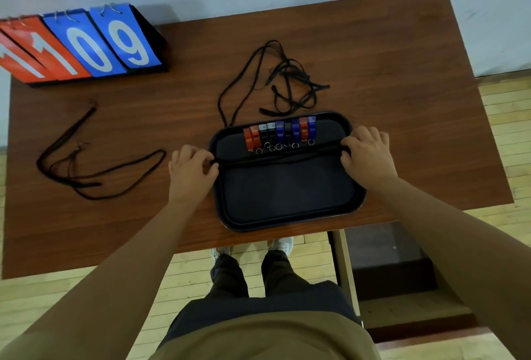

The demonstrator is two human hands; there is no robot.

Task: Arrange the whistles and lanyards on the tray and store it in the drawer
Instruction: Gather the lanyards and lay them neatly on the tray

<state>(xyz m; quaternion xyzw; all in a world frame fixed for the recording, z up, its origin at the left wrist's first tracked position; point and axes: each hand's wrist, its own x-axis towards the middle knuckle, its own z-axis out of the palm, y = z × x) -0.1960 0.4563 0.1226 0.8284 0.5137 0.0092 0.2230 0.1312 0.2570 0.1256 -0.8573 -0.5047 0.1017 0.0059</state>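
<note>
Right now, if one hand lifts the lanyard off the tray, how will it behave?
Probably floppy: the lanyard runs straight across the tray only because the left hand and right hand pinch it at each side; the loose lanyards behind lie tangled. Likely very light, being thin cord. It might snag the whistles, whose rings lie close beside it.

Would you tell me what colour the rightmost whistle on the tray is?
The rightmost whistle is blue, clearest in the head view.
</note>
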